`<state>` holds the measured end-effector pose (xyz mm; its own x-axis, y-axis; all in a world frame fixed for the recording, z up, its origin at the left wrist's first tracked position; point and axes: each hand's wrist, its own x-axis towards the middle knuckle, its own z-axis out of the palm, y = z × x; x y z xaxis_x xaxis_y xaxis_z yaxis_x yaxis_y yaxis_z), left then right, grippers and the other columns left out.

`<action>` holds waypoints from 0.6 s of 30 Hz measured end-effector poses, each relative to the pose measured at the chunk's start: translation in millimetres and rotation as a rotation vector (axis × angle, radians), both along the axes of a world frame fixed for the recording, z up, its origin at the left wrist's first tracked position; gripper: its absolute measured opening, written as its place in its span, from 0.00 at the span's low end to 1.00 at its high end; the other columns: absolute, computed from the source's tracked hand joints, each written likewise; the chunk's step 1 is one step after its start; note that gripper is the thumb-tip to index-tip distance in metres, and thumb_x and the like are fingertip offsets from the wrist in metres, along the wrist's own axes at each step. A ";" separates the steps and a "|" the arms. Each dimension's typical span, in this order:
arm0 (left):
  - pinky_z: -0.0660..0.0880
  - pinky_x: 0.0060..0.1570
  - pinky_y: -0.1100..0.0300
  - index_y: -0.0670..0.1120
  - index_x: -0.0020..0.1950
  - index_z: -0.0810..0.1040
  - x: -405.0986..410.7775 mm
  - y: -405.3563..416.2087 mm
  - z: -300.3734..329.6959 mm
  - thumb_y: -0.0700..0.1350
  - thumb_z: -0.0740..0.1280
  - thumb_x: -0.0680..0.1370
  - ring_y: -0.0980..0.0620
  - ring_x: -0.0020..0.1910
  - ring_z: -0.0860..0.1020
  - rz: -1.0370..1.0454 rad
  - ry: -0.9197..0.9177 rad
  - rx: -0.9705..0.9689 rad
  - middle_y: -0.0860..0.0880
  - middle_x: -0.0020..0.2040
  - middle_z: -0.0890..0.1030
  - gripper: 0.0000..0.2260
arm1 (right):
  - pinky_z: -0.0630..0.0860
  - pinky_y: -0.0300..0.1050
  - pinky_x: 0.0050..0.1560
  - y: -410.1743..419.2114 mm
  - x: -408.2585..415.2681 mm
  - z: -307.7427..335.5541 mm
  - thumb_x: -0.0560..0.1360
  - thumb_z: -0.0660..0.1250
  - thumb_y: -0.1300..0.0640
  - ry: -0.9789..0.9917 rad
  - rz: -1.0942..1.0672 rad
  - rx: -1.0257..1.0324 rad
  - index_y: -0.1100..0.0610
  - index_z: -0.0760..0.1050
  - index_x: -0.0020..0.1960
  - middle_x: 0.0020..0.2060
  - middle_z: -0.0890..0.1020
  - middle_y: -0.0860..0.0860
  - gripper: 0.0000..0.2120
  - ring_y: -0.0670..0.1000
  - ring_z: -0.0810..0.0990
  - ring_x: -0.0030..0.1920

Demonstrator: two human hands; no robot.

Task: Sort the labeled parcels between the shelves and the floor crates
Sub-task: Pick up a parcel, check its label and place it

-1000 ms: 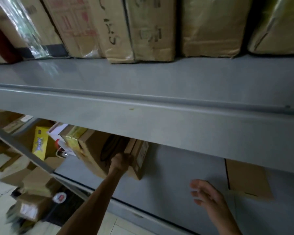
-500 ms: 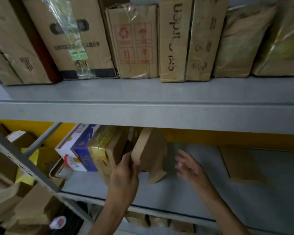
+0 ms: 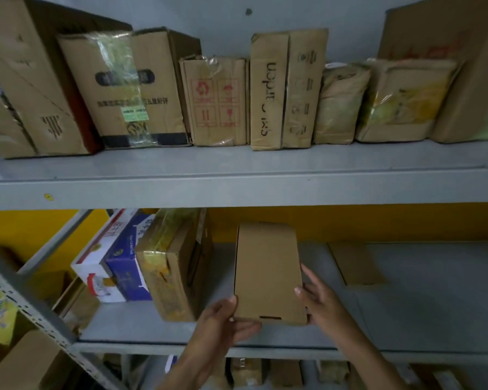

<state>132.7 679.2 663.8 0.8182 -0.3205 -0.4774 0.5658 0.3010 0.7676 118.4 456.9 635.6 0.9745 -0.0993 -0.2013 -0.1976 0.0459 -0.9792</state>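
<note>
Head view: plain brown box (image 3: 268,273), no readable label, on the middle shelf (image 3: 406,313), left hand (image 3: 223,323) and right hand (image 3: 320,301) pinching its near corners. Taped carton (image 3: 171,268) just left, flat cardboard piece (image 3: 355,263) right; top-shelf carton (image 3: 268,91) shows partly legible "arden".

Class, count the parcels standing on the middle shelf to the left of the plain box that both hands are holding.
3: a white-and-red box far left, a blue box next, and a yellow-taped carton nearest the held box. More may hide behind.

Matt plain brown cardboard box (image 3: 268,271); grey painted metal shelf (image 3: 237,190), smooth and dull; upper carton (image 3: 119,88) partly wrapped in glossy clear plastic tape.
</note>
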 end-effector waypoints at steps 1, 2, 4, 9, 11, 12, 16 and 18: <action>0.82 0.47 0.45 0.34 0.62 0.71 -2.4 -2.9 -2.3 0.43 0.61 0.82 0.33 0.47 0.83 -0.009 0.021 -0.009 0.28 0.54 0.80 0.14 | 0.74 0.63 0.63 -5.8 -1.3 -6.0 0.80 0.63 0.57 0.034 0.003 -0.015 0.47 0.55 0.77 0.61 0.79 0.51 0.29 0.54 0.78 0.63; 0.82 0.46 0.44 0.34 0.61 0.72 -4.0 -5.4 -4.8 0.42 0.61 0.82 0.33 0.45 0.83 -0.015 0.032 -0.018 0.28 0.54 0.80 0.13 | 0.74 0.63 0.63 -9.9 -3.7 -8.6 0.79 0.63 0.56 0.059 0.009 -0.019 0.47 0.55 0.78 0.62 0.79 0.51 0.30 0.55 0.77 0.63; 0.83 0.44 0.47 0.33 0.61 0.72 -6.6 -10.7 -10.9 0.41 0.62 0.81 0.35 0.45 0.83 -0.016 0.006 0.018 0.30 0.55 0.80 0.13 | 0.73 0.60 0.65 -15.1 -8.9 -7.8 0.79 0.64 0.56 0.044 0.027 -0.049 0.46 0.59 0.75 0.65 0.76 0.51 0.28 0.52 0.77 0.62; 0.80 0.51 0.58 0.48 0.55 0.77 -23.4 -22.8 -10.8 0.62 0.69 0.73 0.53 0.52 0.82 -0.076 -0.668 0.523 0.55 0.52 0.82 0.20 | 0.62 0.52 0.74 -5.8 -19.3 7.7 0.63 0.76 0.40 -0.008 0.190 0.016 0.38 0.42 0.76 0.71 0.54 0.38 0.54 0.44 0.63 0.69; 0.77 0.56 0.59 0.51 0.58 0.75 -33.1 -31.0 -6.4 0.62 0.70 0.72 0.57 0.59 0.78 -0.117 -0.950 0.540 0.60 0.56 0.77 0.21 | 0.69 0.56 0.69 1.4 -23.2 9.5 0.55 0.83 0.41 -0.061 0.211 0.329 0.41 0.50 0.77 0.74 0.62 0.47 0.60 0.50 0.68 0.69; 0.75 0.58 0.61 0.50 0.60 0.74 -36.6 -36.4 -3.1 0.61 0.70 0.73 0.58 0.64 0.74 -0.163 -1.043 0.521 0.60 0.61 0.75 0.22 | 0.75 0.57 0.63 4.8 -26.4 12.3 0.52 0.84 0.43 -0.077 0.202 0.513 0.47 0.59 0.75 0.70 0.70 0.54 0.57 0.55 0.74 0.65; 0.70 0.60 0.67 0.57 0.62 0.74 -33.2 -41.2 2.3 0.62 0.62 0.77 0.61 0.71 0.64 -0.166 -1.175 0.625 0.64 0.70 0.64 0.17 | 0.81 0.56 0.47 6.8 -36.0 29.8 0.58 0.83 0.52 -0.078 0.154 0.862 0.59 0.77 0.63 0.61 0.79 0.63 0.36 0.62 0.82 0.55; 0.67 0.65 0.60 0.62 0.65 0.69 -21.1 -35.9 5.2 0.66 0.61 0.74 0.63 0.71 0.59 -0.032 -1.125 0.823 0.61 0.73 0.59 0.21 | 0.80 0.58 0.49 1.1 -33.5 27.0 0.70 0.75 0.58 -0.111 0.147 0.802 0.62 0.73 0.67 0.63 0.77 0.66 0.28 0.63 0.81 0.56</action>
<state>111.5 643.3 668.9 0.8819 -0.2981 0.3653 -0.4677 -0.4553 0.7576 84.8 458.0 662.7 0.9847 0.1641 -0.0588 -0.1604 0.7211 -0.6740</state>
